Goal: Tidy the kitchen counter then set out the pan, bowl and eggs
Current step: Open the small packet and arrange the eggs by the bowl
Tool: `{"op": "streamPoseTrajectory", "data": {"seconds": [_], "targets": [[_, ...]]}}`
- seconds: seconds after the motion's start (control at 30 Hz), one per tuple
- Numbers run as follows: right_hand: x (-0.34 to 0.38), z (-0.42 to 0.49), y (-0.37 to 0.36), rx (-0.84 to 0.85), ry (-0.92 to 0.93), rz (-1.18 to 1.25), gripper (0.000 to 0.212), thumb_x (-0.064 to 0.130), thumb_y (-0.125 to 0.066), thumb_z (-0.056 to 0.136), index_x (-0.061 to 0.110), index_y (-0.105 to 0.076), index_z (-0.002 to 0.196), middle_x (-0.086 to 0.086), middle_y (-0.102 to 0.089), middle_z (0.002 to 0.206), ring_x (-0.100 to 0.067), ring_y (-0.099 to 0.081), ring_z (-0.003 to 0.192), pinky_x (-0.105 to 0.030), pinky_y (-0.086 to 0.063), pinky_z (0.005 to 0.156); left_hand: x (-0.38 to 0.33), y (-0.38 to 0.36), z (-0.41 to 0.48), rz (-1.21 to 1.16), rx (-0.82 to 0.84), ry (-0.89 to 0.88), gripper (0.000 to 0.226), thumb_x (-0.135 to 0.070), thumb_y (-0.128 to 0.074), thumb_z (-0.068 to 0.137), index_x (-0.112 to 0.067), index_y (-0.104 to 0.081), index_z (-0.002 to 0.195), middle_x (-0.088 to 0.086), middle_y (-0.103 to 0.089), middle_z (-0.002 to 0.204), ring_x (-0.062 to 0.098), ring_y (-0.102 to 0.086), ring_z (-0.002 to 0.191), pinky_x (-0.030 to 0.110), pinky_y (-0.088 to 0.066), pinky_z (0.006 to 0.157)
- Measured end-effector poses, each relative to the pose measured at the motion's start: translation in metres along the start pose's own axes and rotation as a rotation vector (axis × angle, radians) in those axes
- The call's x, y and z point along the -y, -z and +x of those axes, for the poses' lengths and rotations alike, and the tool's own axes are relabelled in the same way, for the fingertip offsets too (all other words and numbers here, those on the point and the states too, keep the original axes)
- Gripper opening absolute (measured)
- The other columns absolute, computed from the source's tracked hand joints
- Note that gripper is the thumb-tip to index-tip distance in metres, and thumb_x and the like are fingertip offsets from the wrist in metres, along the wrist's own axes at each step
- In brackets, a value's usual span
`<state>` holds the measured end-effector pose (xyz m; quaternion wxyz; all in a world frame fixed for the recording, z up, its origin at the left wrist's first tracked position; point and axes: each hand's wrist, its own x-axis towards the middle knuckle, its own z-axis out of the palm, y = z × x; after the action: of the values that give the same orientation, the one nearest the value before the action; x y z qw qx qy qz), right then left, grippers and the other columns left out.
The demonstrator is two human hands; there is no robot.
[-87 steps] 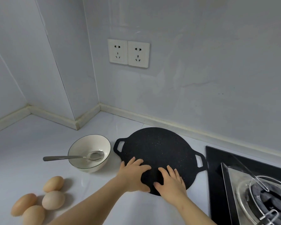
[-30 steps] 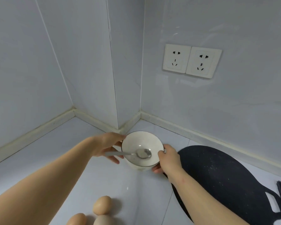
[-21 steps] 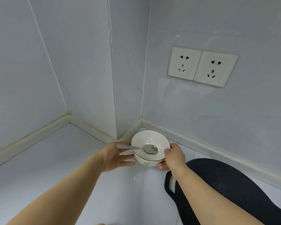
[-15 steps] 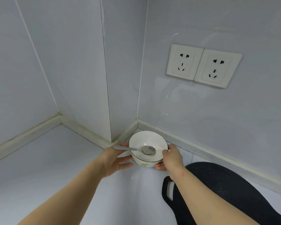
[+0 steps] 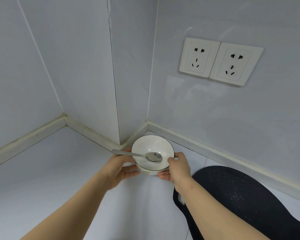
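A white bowl (image 5: pixel 150 146) with a thin dark rim sits close to the inner wall corner, and a metal spoon (image 5: pixel 153 156) lies in it with its handle poking out to the left. My left hand (image 5: pixel 118 168) cups the bowl's left side and my right hand (image 5: pixel 177 168) cups its right side, so both hold it. The flat black pan (image 5: pixel 237 196) with loop handles lies on the counter to the right, partly under my right forearm. No eggs are in view.
The white counter (image 5: pixel 50 179) runs left and toward me. Tiled walls meet in a jutting corner (image 5: pixel 118 118) just behind the bowl. Two wall sockets (image 5: pixel 220 61) sit above the pan's side.
Both hands left the pan, took the bowl by its sides and slid it back toward the wall corner. The eggs dropped out of view as my head turned.
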<state>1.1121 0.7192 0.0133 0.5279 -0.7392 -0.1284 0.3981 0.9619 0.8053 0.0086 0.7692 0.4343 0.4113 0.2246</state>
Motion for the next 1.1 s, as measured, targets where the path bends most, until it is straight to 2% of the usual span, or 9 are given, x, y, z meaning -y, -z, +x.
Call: {"op": "streamPoseTrajectory", "data": {"seconds": [0.3, 0.47, 0.7, 0.8, 0.87, 0.93, 1.0, 1.03, 1.1], "targets": [[-0.01, -0.029, -0.012, -0.01, -0.041, 0.05, 0.017, 0.001, -0.03, 0.091, 0.011, -0.039, 0.101, -0.017, -0.058, 0.081, -0.022, -0.058, 0.043, -0.024, -0.05, 0.038, 0.002, 0.001, -0.015, -0.041, -0.087, -0.005, 0.022, -0.017, -0.045, 0.098, -0.016, -0.052, 0.12, 0.0, -0.058, 0.115, 0.031, -0.066, 0.084, 0.042, -0.055, 0.077], [-0.01, -0.033, -0.016, -0.009, -0.052, 0.066, 0.015, 0.002, -0.029, 0.093, 0.012, -0.037, 0.1, -0.019, -0.058, 0.082, -0.024, -0.058, 0.045, -0.023, -0.05, 0.037, 0.004, 0.002, -0.016, -0.007, -0.098, -0.015, 0.022, -0.017, -0.044, 0.099, -0.015, -0.051, 0.12, -0.004, -0.061, 0.106, 0.029, -0.066, 0.083, 0.042, -0.055, 0.077], [-0.006, -0.033, -0.013, 0.029, -0.076, 0.131, 0.015, 0.004, -0.032, 0.095, 0.012, -0.038, 0.106, -0.015, -0.057, 0.076, -0.024, -0.058, 0.048, -0.026, -0.053, 0.043, 0.006, -0.006, -0.015, -0.03, -0.123, -0.034, 0.021, -0.016, -0.041, 0.1, -0.017, -0.051, 0.119, -0.001, -0.059, 0.109, 0.029, -0.062, 0.09, 0.04, -0.052, 0.081], [-0.007, -0.033, -0.011, 0.041, -0.089, 0.162, 0.01, 0.013, -0.038, 0.097, 0.014, -0.041, 0.106, -0.015, -0.059, 0.079, -0.026, -0.061, 0.053, -0.031, -0.056, 0.051, 0.007, -0.008, -0.013, -0.032, -0.139, -0.034, 0.022, -0.013, -0.042, 0.1, -0.014, -0.051, 0.119, 0.005, -0.059, 0.114, 0.026, -0.061, 0.087, 0.04, -0.051, 0.081], [-0.012, -0.034, -0.004, -0.024, 0.005, 0.011, 0.013, 0.022, -0.041, 0.097, 0.016, -0.046, 0.106, -0.012, -0.063, 0.091, -0.028, -0.064, 0.069, -0.038, -0.057, 0.066, 0.007, -0.008, -0.012, -0.033, -0.146, -0.034, 0.022, -0.013, -0.042, 0.1, -0.012, -0.052, 0.119, 0.007, -0.058, 0.117, 0.027, -0.061, 0.088, 0.041, -0.051, 0.081], [-0.021, -0.035, 0.01, -0.123, 0.237, -0.442, 0.023, 0.032, -0.042, 0.095, 0.02, -0.051, 0.113, -0.003, -0.064, 0.11, -0.026, -0.06, 0.098, -0.037, -0.048, 0.089, 0.008, -0.008, -0.01, -0.03, -0.155, -0.034, 0.022, -0.013, -0.041, 0.1, -0.012, -0.052, 0.119, 0.007, -0.057, 0.117, 0.028, -0.061, 0.09, 0.041, -0.052, 0.081], [-0.034, -0.038, 0.026, -0.069, 0.427, -0.891, 0.036, 0.042, -0.043, 0.092, 0.029, -0.048, 0.126, 0.007, -0.052, 0.133, -0.018, -0.042, 0.126, -0.036, -0.028, 0.107, 0.008, -0.009, -0.01, -0.03, -0.162, -0.038, 0.021, -0.013, -0.04, 0.1, -0.012, -0.052, 0.118, 0.007, -0.057, 0.114, 0.028, -0.06, 0.09, 0.042, -0.052, 0.082], [-0.04, -0.037, 0.033, 0.022, 0.454, -1.034, 0.045, 0.046, -0.044, 0.09, 0.034, -0.041, 0.133, 0.011, -0.039, 0.145, -0.016, -0.026, 0.137, -0.038, -0.015, 0.113, 0.008, -0.009, -0.009, -0.032, -0.162, -0.039, 0.021, -0.013, -0.04, 0.1, -0.013, -0.051, 0.118, 0.006, -0.058, 0.113, 0.027, -0.061, 0.088, 0.043, -0.052, 0.083], [-0.053, -0.033, 0.044, 0.165, 0.432, -1.204, 0.057, 0.05, -0.043, 0.088, 0.041, -0.025, 0.142, 0.013, -0.012, 0.156, -0.017, 0.0, 0.145, -0.045, 0.002, 0.116, 0.009, -0.01, -0.008, -0.036, -0.165, -0.036, 0.02, -0.014, -0.04, 0.1, -0.014, -0.051, 0.117, 0.005, -0.058, 0.112, 0.027, -0.061, 0.089, 0.042, -0.052, 0.082]]}}
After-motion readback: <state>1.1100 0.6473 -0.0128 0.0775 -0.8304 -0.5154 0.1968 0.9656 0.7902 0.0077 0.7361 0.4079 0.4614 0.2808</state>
